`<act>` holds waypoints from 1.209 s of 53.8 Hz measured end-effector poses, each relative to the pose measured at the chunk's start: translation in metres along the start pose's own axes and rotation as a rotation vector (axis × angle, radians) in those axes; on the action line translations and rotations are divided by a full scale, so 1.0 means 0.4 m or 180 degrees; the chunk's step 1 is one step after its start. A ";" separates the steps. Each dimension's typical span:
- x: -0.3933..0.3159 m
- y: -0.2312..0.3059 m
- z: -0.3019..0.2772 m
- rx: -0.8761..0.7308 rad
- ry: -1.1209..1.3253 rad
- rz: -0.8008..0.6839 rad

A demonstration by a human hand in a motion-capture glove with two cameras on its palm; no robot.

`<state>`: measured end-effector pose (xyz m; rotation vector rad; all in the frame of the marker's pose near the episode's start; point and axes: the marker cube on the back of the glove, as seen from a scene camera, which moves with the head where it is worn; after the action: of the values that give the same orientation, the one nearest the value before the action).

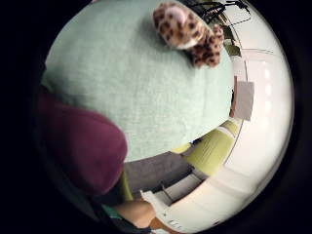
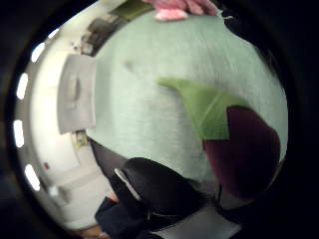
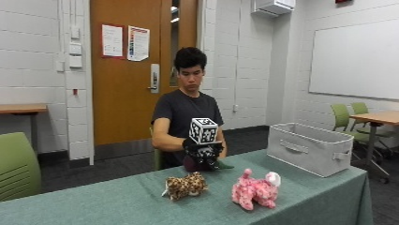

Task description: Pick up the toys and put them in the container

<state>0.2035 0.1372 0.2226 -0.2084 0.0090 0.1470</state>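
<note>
The gloved right hand [image 3: 203, 151] grips the purple eggplant toy [image 3: 198, 164] above the table [image 3: 112, 201].

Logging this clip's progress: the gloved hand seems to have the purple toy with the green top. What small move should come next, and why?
Probably carry it sideways to the grey fabric bin and hold it above the opening. The right hand grips the eggplant toy over the green tablecloth, away from the bin. The leopard toy and pink plush toy lie on the cloth, not yet picked up.
</note>
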 end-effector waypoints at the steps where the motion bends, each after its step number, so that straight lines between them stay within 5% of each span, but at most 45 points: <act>1: 0.004 0.000 0.012 -0.0041 0.0023 0.0009; 15: 0.020 0.042 0.076 -0.0251 -0.0184 0.0009; 43: 0.022 -0.021 -0.030 0.0350 -0.0718 -0.0269; 51: -0.015 -0.102 -0.150 0.0472 -0.0723 -0.0267; 65: -0.306 -0.200 -0.566 0.1063 -0.0596 -0.0740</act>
<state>0.0957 -0.0047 0.0206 0.1387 -0.1757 -0.0681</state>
